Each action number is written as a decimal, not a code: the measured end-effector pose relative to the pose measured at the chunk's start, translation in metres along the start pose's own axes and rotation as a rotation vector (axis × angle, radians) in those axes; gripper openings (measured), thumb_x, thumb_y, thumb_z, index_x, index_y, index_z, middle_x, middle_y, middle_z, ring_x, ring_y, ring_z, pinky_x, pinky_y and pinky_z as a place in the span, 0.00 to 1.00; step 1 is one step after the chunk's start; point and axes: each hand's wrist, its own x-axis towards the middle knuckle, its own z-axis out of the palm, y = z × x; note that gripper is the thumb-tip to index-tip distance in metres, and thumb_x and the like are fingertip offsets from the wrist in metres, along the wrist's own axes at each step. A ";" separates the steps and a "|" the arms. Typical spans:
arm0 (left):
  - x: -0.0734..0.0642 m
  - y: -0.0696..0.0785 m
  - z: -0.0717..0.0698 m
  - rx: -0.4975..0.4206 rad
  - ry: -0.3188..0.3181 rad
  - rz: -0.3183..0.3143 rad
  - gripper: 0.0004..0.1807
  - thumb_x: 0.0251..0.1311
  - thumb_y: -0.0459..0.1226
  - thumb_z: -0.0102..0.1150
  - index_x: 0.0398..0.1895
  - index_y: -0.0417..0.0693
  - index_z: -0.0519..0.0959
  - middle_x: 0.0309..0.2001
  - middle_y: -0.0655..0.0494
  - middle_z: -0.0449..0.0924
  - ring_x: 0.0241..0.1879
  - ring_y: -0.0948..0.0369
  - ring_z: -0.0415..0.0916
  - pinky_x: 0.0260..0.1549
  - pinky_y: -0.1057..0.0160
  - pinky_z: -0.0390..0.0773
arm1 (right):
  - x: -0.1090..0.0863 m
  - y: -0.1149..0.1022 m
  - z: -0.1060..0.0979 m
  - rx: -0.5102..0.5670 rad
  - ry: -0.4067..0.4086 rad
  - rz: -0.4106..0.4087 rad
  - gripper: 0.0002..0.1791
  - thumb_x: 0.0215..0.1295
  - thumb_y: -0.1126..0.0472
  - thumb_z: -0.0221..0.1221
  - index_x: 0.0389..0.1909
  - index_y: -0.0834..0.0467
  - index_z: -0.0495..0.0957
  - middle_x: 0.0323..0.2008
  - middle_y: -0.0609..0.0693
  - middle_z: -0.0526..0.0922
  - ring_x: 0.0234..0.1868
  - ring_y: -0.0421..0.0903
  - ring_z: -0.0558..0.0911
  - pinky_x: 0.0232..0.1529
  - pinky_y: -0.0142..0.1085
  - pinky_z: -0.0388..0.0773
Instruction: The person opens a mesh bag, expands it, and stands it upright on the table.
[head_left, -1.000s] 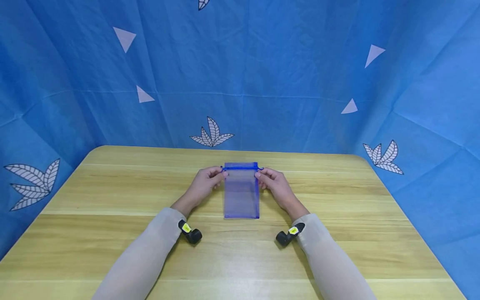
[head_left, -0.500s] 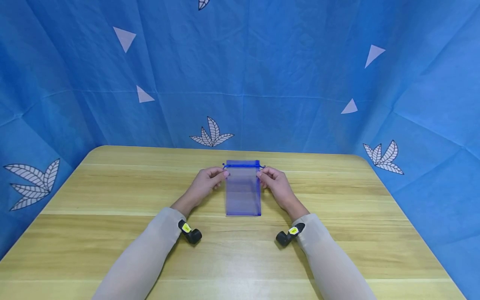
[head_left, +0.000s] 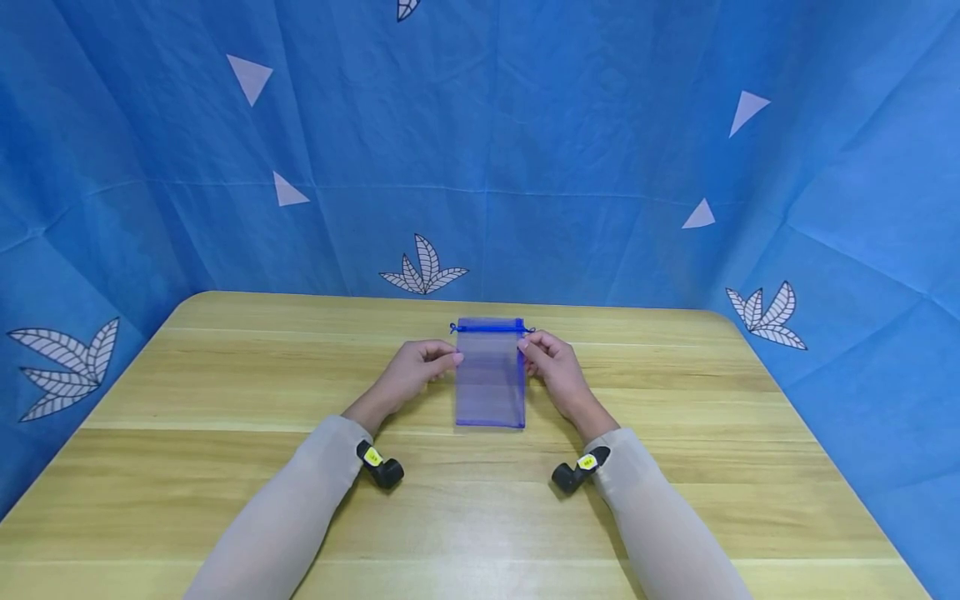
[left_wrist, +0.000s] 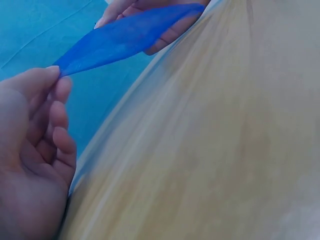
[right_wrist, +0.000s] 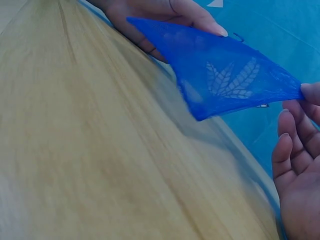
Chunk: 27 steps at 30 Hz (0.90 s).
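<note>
A sheer blue drawstring pouch (head_left: pixel 490 383) is held up over the table between both hands, flat side facing the head camera. A darker drawstring band crosses it near the top, with a small loop at each side. My left hand (head_left: pixel 418 368) pinches its left edge, thumb on the near face, a little below the band. At the right edge, just under the band, my right hand (head_left: pixel 553 367) pinches it between thumb and index finger. The right wrist view shows the pouch (right_wrist: pixel 225 75) slanting, its bottom corners hanging free and the backdrop visible through the mesh.
The wooden table (head_left: pixel 480 517) has rounded far corners. Behind it and at both sides hangs a blue cloth backdrop (head_left: pixel 480 150) with white triangles and leaf prints. A small black camera (head_left: pixel 386 472) is strapped at the left cuff, another black camera (head_left: pixel 570 477) at the right.
The pouch has shifted slightly right and upward in the head view. My left hand's pinch has slid down along the left edge, away from the drawstring loop. The right hand has barely moved.
</note>
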 end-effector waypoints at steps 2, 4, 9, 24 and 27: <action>0.000 0.001 0.001 -0.013 0.009 0.007 0.13 0.65 0.45 0.62 0.44 0.46 0.84 0.29 0.51 0.75 0.27 0.60 0.68 0.25 0.65 0.71 | 0.000 0.000 0.000 0.006 0.001 -0.003 0.10 0.71 0.60 0.58 0.36 0.64 0.75 0.27 0.50 0.75 0.28 0.45 0.73 0.31 0.34 0.73; -0.001 0.002 0.001 -0.033 0.021 0.014 0.13 0.65 0.45 0.62 0.42 0.45 0.84 0.29 0.52 0.74 0.27 0.59 0.67 0.25 0.65 0.70 | -0.001 0.000 0.001 0.009 0.000 -0.005 0.09 0.71 0.60 0.58 0.36 0.63 0.76 0.27 0.50 0.75 0.28 0.44 0.73 0.30 0.34 0.74; -0.003 0.004 0.004 -0.101 0.064 0.016 0.13 0.66 0.45 0.62 0.40 0.43 0.83 0.27 0.52 0.73 0.27 0.59 0.67 0.24 0.66 0.68 | -0.006 -0.001 0.003 0.002 -0.032 0.006 0.10 0.71 0.60 0.57 0.39 0.64 0.77 0.28 0.50 0.75 0.27 0.44 0.74 0.30 0.32 0.74; -0.024 0.005 0.007 -0.131 0.126 0.033 0.15 0.65 0.45 0.63 0.42 0.41 0.84 0.26 0.51 0.75 0.26 0.59 0.69 0.23 0.68 0.70 | -0.027 -0.006 0.003 -0.038 -0.111 -0.011 0.12 0.71 0.63 0.57 0.39 0.72 0.76 0.26 0.53 0.76 0.27 0.44 0.74 0.32 0.33 0.76; -0.029 0.005 0.008 -0.139 0.095 0.022 0.16 0.64 0.45 0.63 0.43 0.40 0.84 0.27 0.51 0.76 0.26 0.59 0.70 0.23 0.68 0.70 | -0.030 -0.006 0.002 -0.008 -0.097 -0.009 0.11 0.70 0.64 0.57 0.38 0.71 0.75 0.26 0.52 0.76 0.27 0.44 0.74 0.31 0.33 0.76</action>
